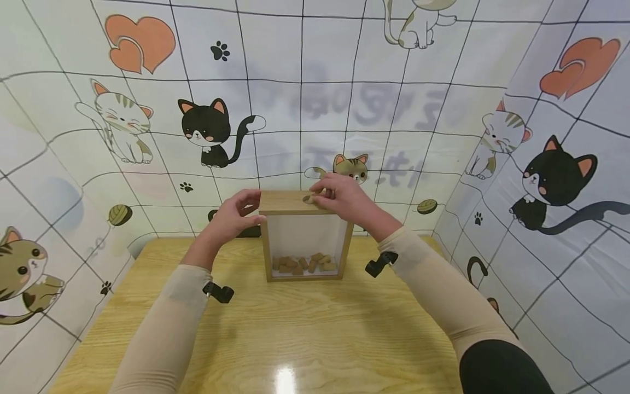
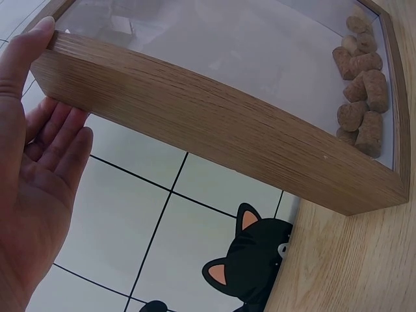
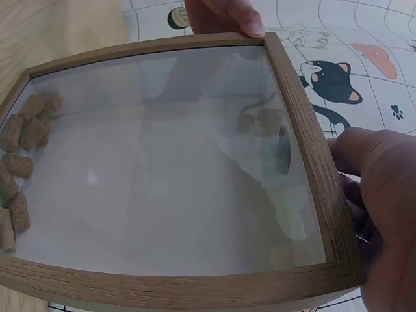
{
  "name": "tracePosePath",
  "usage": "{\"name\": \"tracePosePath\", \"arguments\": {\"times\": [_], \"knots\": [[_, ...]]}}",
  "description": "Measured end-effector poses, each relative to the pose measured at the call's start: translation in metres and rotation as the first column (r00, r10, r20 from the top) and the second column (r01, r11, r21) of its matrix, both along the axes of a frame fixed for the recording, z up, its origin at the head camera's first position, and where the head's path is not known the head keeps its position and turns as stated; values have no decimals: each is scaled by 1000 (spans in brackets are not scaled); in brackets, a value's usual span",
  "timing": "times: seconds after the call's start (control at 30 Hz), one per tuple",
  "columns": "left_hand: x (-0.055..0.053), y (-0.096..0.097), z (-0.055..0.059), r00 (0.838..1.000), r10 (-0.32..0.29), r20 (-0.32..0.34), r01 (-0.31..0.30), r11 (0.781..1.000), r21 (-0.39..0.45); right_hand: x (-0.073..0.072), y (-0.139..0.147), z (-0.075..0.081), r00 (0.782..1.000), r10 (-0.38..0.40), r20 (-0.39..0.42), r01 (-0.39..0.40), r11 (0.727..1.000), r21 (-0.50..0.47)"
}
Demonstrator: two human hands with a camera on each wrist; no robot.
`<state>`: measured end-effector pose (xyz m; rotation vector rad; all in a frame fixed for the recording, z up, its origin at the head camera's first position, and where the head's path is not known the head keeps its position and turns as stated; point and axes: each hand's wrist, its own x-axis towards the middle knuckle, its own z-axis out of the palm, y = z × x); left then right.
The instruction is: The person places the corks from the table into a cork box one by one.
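Observation:
A shallow wooden box (image 1: 287, 202) with a clear front stands upright on the table. Cork stoppers (image 2: 369, 133) lie in a loose heap along its bottom. My left hand (image 1: 230, 219) holds the box's upper left corner, thumb at the front edge and fingers round behind. On the top face is a round hole (image 1: 307, 200), its inner side dark through the clear front in the right wrist view. Right beside this hole, my right hand (image 1: 344, 197) has its fingertips bent down at the top face; I cannot tell whether they pinch anything.
The box stands toward the back of the wood-grain table (image 1: 275, 334). A white cloth (image 1: 275, 109) with grid lines and cartoon cats hangs behind and at both sides. Small black cameras are strapped to both wrists.

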<state>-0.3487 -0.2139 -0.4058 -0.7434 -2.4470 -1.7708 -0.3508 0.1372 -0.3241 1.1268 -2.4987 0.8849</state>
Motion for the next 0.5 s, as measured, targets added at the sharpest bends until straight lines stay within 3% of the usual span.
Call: {"name": "tracePosePath", "arguments": {"times": [0.23,0.4,0.5], "knots": [[6,2,1,1000,4,-23,-6,998,-65,1,14,-4,998,-48,-47,44,995,-87],[15,-7,7,990,2,-141,-26,985,-169,6,43,-8,988,-126,-88,117,988,-102],[23,-23,14,972,51,-231,-114,957,-268,8,70,-15,980,-179,-84,174,982,-72]]}}
